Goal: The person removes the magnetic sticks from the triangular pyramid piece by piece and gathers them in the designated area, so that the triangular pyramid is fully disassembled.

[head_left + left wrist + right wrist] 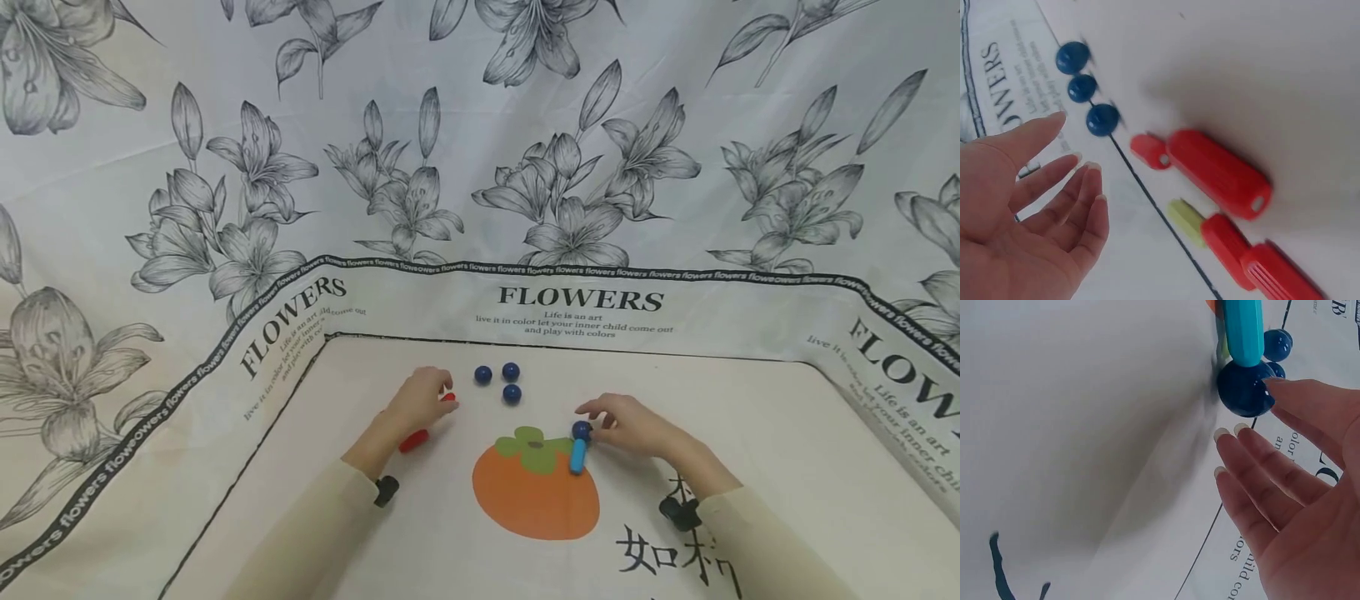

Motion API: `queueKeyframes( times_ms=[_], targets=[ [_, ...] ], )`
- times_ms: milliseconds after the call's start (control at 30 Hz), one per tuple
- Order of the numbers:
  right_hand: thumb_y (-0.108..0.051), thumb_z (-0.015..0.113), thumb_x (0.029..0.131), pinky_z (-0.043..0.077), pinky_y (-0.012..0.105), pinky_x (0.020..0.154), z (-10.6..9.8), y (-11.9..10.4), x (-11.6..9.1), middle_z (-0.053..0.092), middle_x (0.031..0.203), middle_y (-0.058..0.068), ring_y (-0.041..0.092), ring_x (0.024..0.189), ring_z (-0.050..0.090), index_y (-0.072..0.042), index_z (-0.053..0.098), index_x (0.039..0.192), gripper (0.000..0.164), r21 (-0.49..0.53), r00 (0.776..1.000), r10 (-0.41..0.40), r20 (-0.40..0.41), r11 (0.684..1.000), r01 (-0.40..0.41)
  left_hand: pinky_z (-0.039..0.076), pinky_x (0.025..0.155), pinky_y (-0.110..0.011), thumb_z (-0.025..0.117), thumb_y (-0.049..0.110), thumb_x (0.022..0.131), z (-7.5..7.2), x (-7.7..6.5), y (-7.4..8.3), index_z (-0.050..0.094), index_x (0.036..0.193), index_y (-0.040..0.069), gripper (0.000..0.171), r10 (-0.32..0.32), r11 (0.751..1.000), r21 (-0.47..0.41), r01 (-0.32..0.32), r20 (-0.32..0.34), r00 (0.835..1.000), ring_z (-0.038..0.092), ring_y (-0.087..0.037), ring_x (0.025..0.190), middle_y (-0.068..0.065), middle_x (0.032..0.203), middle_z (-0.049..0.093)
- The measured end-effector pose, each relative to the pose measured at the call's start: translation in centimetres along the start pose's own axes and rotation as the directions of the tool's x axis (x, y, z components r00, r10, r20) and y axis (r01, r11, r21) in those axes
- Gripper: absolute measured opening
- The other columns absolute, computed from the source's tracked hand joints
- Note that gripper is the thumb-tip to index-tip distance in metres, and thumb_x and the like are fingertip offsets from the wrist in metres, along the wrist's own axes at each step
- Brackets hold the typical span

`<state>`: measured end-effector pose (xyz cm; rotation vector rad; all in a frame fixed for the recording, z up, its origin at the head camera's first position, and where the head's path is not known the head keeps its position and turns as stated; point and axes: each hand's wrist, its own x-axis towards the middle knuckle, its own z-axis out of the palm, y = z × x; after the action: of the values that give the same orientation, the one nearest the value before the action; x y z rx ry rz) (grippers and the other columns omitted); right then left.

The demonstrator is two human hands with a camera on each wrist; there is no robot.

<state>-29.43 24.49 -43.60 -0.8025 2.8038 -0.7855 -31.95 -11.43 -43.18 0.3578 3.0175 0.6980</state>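
Note:
My left hand [422, 402] hovers, fingers loosely bent and holding nothing, beside several red rods. In the left wrist view a long red rod [1219, 175] and a short-looking red one [1149, 151] lie apart from that hand [1035, 206]. On the right, the thumb and a finger of my right hand [633, 425] pinch a dark blue ball [581, 430]. Against this ball [1244, 390] stands the end of a light blue rod [577, 457], over the printed persimmon's edge. The other fingers of the right hand [1300, 506] are spread below the ball.
Three more dark blue balls [511, 372] sit between the hands, farther back. A yellow-green rod [1186, 220] lies among the red ones. The pale cloth [420, 533] bears a printed orange persimmon [532, 504] and black characters. A flower-printed curtain [570, 192] rises behind.

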Motion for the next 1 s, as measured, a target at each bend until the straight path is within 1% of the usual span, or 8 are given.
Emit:
queueKeyframes(
  times_ms=[67,167,267,367,600,700,800,1000],
  targets=[
    [-0.004,0.073,0.090,0.054,0.036,0.080,0.1,0.1,0.0,0.069,0.111,0.011,0.023,0.094,0.064,-0.001,0.068,0.126,0.037,0.017,1.000,-0.008,0.016,1.000,0.008,0.054,0.088,-0.038,0.079,0.021,0.092,0.1,-0.2,0.9,0.068,0.120,0.003,0.035,0.023,1.000,-0.017,-0.023,0.023,0.999,0.058,-0.023,0.096,-0.013,0.110,0.065],
    [-0.006,0.076,0.088,0.053,0.033,0.077,0.4,0.2,0.1,0.071,0.106,0.008,0.020,0.090,0.064,-0.001,0.070,0.123,0.036,0.024,1.000,-0.010,0.016,1.000,0.010,0.054,0.087,-0.036,0.079,0.022,0.092,0.7,-0.4,2.1,0.068,0.121,0.005,0.035,0.056,0.998,-0.046,-0.053,0.067,0.996,0.056,-0.022,0.096,-0.012,0.112,0.065],
    [-0.008,0.078,0.087,0.052,0.031,0.074,0.6,0.4,0.3,0.071,0.098,0.004,0.016,0.084,0.062,0.000,0.072,0.120,0.034,0.012,1.000,-0.005,-0.001,1.000,0.005,0.053,0.082,-0.032,0.079,0.022,0.092,1.7,-0.4,3.0,0.069,0.118,0.006,0.033,0.127,0.990,-0.065,-0.121,0.101,0.987,0.056,-0.019,0.094,-0.011,0.111,0.066],
    [-0.011,0.079,0.088,0.054,0.033,0.077,0.8,0.4,0.5,0.073,0.096,0.003,0.015,0.083,0.062,0.000,0.073,0.118,0.033,0.007,1.000,0.014,-0.019,1.000,-0.013,0.053,0.078,-0.028,0.079,0.022,0.091,2.6,-0.5,3.9,0.070,0.117,0.006,0.032,0.191,0.979,-0.097,-0.178,0.138,0.972,0.058,-0.017,0.092,-0.010,0.110,0.068],
    [-0.013,0.079,0.090,0.057,0.043,0.086,1.1,0.2,0.6,0.076,0.101,0.005,0.017,0.089,0.068,-0.002,0.076,0.113,0.026,0.031,0.998,0.054,-0.040,0.998,-0.053,0.052,0.077,-0.022,0.078,0.021,0.092,4.6,-0.5,6.4,0.072,0.117,0.007,0.030,0.258,0.960,-0.169,-0.225,0.203,0.945,0.059,-0.012,0.090,-0.002,0.102,0.068],
    [-0.014,0.078,0.090,0.057,0.042,0.085,1.1,0.2,0.6,0.076,0.099,0.004,0.015,0.086,0.067,-0.002,0.078,0.110,0.023,0.033,0.997,0.054,-0.047,0.998,-0.053,0.052,0.076,-0.022,0.079,0.022,0.092,5.8,-0.1,7.2,0.072,0.117,0.008,0.030,0.280,0.950,-0.202,-0.236,0.225,0.933,0.059,-0.011,0.086,0.001,0.097,0.067],
    [-0.016,0.078,0.091,0.056,0.038,0.081,1.1,0.1,0.7,0.076,0.096,0.002,0.014,0.082,0.063,-0.003,0.078,0.108,0.022,0.036,0.997,0.063,-0.053,0.997,-0.061,0.053,0.076,-0.021,0.078,0.025,0.092,6.9,0.1,8.0,0.071,0.120,0.008,0.033,0.273,0.946,-0.243,-0.212,0.254,0.928,0.060,-0.010,0.084,0.004,0.095,0.067],
    [-0.019,0.079,0.091,0.053,0.033,0.075,1.3,0.1,0.9,0.075,0.092,0.000,0.014,0.078,0.059,-0.004,0.079,0.108,0.023,0.026,0.995,0.083,-0.058,0.996,-0.082,0.054,0.074,-0.021,0.077,0.025,0.094,7.7,0.2,9.2,0.069,0.121,0.007,0.033,0.264,0.940,-0.288,-0.183,0.275,0.924,0.061,-0.010,0.080,0.004,0.091,0.067]
  ],
)
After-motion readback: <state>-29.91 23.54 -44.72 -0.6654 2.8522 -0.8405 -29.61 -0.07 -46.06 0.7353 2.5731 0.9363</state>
